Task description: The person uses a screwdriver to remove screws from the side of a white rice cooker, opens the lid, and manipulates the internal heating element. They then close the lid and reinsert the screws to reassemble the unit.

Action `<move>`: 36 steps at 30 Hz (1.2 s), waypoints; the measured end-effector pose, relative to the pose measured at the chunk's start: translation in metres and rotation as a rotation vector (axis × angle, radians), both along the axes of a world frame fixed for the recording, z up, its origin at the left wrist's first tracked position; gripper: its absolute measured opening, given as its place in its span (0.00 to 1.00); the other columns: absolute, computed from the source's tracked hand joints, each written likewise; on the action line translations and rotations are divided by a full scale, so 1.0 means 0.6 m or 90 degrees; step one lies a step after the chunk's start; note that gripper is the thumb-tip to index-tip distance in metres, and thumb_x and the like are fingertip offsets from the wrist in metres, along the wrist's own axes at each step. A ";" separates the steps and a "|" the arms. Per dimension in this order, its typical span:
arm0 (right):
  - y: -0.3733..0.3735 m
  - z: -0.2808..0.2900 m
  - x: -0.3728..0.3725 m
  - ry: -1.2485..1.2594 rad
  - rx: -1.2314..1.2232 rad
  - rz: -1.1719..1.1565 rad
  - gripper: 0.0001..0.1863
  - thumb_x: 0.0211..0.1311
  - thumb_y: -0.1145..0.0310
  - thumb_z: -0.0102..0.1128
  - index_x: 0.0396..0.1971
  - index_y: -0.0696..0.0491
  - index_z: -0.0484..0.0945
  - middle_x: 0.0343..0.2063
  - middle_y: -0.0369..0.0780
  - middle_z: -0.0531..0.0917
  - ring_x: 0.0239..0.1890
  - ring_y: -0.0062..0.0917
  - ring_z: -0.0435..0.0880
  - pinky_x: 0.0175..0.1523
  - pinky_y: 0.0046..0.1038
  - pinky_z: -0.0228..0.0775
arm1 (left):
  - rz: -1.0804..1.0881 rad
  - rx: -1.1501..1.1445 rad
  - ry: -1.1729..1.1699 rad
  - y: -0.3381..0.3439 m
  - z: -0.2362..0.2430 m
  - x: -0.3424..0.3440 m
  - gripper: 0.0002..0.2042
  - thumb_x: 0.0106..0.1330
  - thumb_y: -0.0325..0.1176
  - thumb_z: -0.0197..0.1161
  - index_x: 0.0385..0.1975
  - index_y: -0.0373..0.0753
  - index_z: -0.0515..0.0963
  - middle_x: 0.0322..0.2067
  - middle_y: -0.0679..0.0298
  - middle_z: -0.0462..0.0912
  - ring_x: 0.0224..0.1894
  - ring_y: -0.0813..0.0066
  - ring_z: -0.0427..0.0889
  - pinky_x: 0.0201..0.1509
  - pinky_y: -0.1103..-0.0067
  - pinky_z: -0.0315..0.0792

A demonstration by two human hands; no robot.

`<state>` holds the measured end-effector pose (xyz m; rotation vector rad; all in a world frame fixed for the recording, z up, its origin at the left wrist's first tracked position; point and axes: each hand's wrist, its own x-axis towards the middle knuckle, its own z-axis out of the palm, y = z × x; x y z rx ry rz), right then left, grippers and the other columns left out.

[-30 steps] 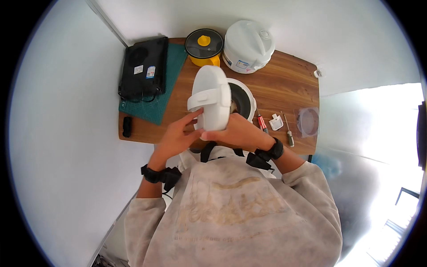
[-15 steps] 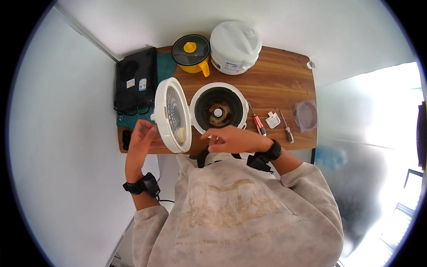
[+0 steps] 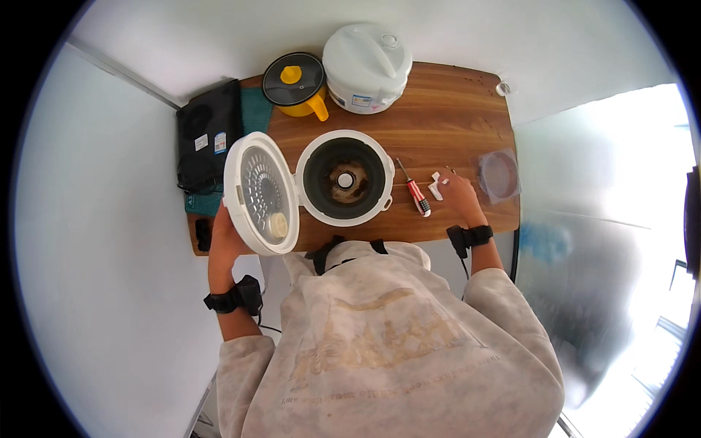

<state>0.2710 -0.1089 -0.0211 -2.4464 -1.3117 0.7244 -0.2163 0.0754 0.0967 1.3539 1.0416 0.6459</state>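
A: Where is the round white plastic rice cooker (image 3: 325, 182)?

B: Centre of the frame, on the brown wooden table (image 3: 464, 109), dark grey interior facing up. Its round white lid (image 3: 248, 193) stands open to the left.

A: And the left hand (image 3: 227, 239)?

B: At the lid's outer side, left of centre. The fingers are hidden, so I cannot tell how they grip.

A: The right hand (image 3: 460, 198)?

B: Right of centre, fingertips at a small white plastic piece (image 3: 436, 190); whether it holds that, I cannot tell. A red-and-black-handled screwdriver (image 3: 418, 196) lies just left.
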 end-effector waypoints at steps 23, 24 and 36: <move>0.027 -0.150 0.134 -0.050 0.045 -0.063 0.10 0.61 0.65 0.61 0.37 0.54 0.82 0.34 0.50 0.87 0.41 0.51 0.85 0.45 0.49 0.77 | -0.366 -0.199 0.461 -0.140 0.073 0.059 0.13 0.75 0.37 0.58 0.37 0.32 0.81 0.26 0.61 0.85 0.31 0.72 0.84 0.40 0.76 0.76; 0.034 -0.153 0.135 -0.051 0.037 -0.045 0.09 0.62 0.65 0.61 0.37 0.54 0.81 0.34 0.50 0.87 0.42 0.51 0.85 0.46 0.49 0.78 | -0.353 -0.199 0.450 -0.155 0.086 0.070 0.13 0.75 0.38 0.58 0.37 0.32 0.81 0.27 0.61 0.85 0.31 0.73 0.84 0.40 0.76 0.76; 0.065 -0.203 0.156 -0.028 -0.026 0.060 0.09 0.58 0.72 0.61 0.37 0.53 0.86 0.37 0.55 0.86 0.43 0.51 0.86 0.48 0.47 0.80 | -0.249 -0.005 0.247 -0.177 0.175 0.254 0.10 0.75 0.31 0.58 0.49 0.33 0.80 0.36 0.61 0.86 0.41 0.75 0.85 0.47 0.78 0.76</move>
